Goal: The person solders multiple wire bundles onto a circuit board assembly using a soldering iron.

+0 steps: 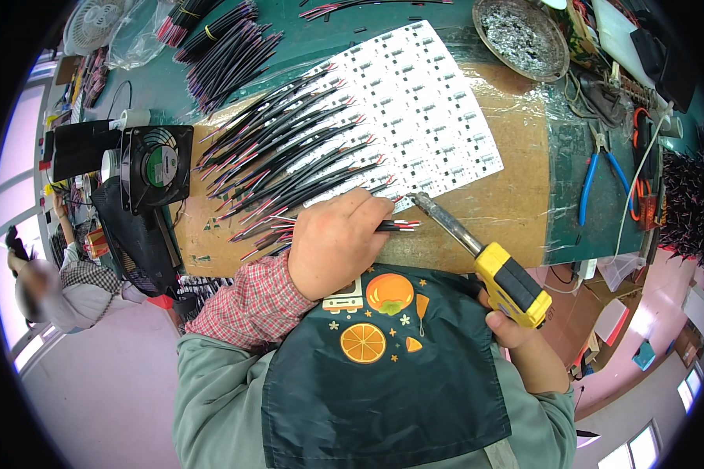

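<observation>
"What are we holding, nearest first?"

"Over the counter's near edge, just beyond the apron, we have the left hand closed round a few black leads, red and white ends poking out rightward. Our right hand grips a yellow-and-black soldering iron, its tip at the near corner of the white circuit-board panel."

"Where is that panel?"

"Mid-counter, on a brown mat, reaching toward the far edge. Rows of attached-looking leads lie across its left part; the columns to the right carry none."

"Which step are we on, then?"

"We'd judge soldering leads to the pads, with the nearest row in hand. The next move seems to call for one lead's bared ends set squarely on their pads while the tip is held there briefly. We can't tell whether the tip touches."

"Any writing we can read?"

"On the apron we find only printed fruit and flowers. The panel's markings are too small for us, and so is the print on the green label of the axial fan by the left edge. We see none on the blue-handled pliers toward the right edge, or on the lead bundles at the far left corner."
</observation>
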Tool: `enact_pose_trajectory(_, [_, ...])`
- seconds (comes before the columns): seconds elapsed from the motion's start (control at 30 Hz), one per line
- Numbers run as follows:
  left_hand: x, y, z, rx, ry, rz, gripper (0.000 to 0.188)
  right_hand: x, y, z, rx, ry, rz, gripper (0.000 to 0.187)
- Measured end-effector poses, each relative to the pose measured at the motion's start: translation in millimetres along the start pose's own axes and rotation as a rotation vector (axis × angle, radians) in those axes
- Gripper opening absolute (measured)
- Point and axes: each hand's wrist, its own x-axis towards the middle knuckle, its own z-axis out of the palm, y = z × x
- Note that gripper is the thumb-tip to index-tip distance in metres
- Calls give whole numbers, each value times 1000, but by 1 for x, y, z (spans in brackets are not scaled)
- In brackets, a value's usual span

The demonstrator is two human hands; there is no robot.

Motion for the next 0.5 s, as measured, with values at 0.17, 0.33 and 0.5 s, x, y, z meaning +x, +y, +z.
enact_pose_trajectory(0.17, [2,-3,-3,-64,-6,-5,20,-1,-1,0,-43,0,-16,31])
enact_pose_trajectory(0.33, [3,-3,-4,-90,-23,-10,19,3,-3,4,-18,26,-76,30])
enact_pose_trajectory(0.5, [3,-3,-4,-88,-34,-18,18,0,-2,0,-48,8,-36,29])
